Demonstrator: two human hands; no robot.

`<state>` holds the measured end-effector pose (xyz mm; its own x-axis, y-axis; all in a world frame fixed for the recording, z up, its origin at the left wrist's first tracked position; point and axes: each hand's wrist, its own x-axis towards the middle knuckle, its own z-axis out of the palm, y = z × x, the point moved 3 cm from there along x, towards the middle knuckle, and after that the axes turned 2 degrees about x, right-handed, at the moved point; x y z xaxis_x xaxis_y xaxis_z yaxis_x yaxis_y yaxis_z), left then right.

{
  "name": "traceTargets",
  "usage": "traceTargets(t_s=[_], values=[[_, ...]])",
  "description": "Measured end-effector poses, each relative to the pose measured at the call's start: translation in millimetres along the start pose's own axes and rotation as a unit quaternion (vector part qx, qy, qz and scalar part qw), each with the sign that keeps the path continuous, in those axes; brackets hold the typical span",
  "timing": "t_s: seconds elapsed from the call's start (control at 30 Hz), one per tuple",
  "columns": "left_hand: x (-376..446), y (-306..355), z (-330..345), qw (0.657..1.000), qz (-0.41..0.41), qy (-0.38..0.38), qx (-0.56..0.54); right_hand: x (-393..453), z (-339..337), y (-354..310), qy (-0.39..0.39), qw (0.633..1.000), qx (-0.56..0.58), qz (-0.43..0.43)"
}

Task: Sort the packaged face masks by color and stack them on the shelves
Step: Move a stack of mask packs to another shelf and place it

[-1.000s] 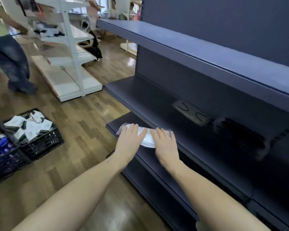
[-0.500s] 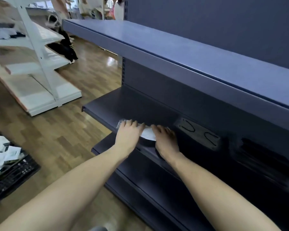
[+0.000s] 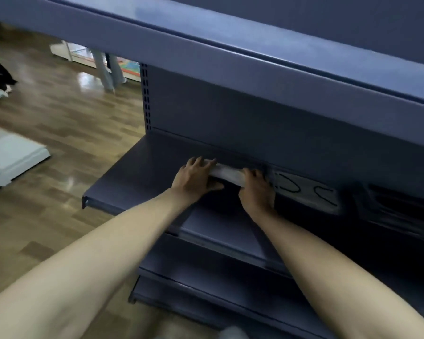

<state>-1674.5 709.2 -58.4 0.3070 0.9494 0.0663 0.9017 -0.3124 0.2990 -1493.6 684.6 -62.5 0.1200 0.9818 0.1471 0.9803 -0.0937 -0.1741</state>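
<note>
A bundle of white packaged masks (image 3: 228, 173) is held between both hands at the back of the middle shelf (image 3: 142, 167), close against the rear panel (image 3: 218, 111). The left hand (image 3: 194, 177) is curled round the bundle's left end, fingers over the top and thumb beneath; the right hand (image 3: 256, 189) is wrapped round its right end in the same way. Whether the bundle is already resting on the shelf or is held just above it cannot be told. If the grip is let go unevenly, the slippery wrappers could probably slide over one another and the stack could be fanned out or toppled forward toward the shelf's front edge. A second risk is seen to the right: a grey pack with black ear loops (image 3: 304, 192) lies just beside the right hand, so the white bundle could be nudged into it and the colours mixed, or that pack could be shoved aside as the hand is drawn out. Farther right, a dark stack of packs (image 3: 399, 206) is blurred and hard to make out. The upper shelf (image 3: 230, 59) overhangs the hands, so clearance above is limited and the back of the shelf is kept in shadow. A lower shelf (image 3: 206, 280) juts out beneath the forearms, and wooden flooring (image 3: 59, 113) lies to the left.
</note>
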Motion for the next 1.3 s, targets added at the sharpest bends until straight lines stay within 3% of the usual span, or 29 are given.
traceTargets(t_s=[0.1,0.2,0.43,0.57,0.73,0.93,1.07,1.3], values=[[20,-14,4,0.998,0.061,-0.004,-0.021,14,6,-5,0.016,1.0,-0.004,0.021],[37,-26,11,0.997,0.072,0.003,0.007,26,11,-4,0.003,0.999,0.037,0.007],[56,-22,19,0.996,0.038,-0.02,0.073,22,16,13,0.008,0.986,0.155,-0.053],[63,-14,17,0.999,0.03,-0.024,0.013,29,18,12,-0.004,0.99,0.132,-0.05],[60,-19,7,0.999,-0.04,-0.007,-0.03,34,15,13,0.01,0.991,0.129,-0.023],[57,-10,5,0.998,0.005,0.027,-0.059,29,15,10,0.0,0.992,0.119,-0.028],[54,-7,12,0.998,0.017,0.035,0.055,30,18,10,-0.035,0.994,0.103,-0.026],[42,10,12,0.992,0.076,0.094,0.029,21,7,0,0.026,0.99,0.126,-0.061]])
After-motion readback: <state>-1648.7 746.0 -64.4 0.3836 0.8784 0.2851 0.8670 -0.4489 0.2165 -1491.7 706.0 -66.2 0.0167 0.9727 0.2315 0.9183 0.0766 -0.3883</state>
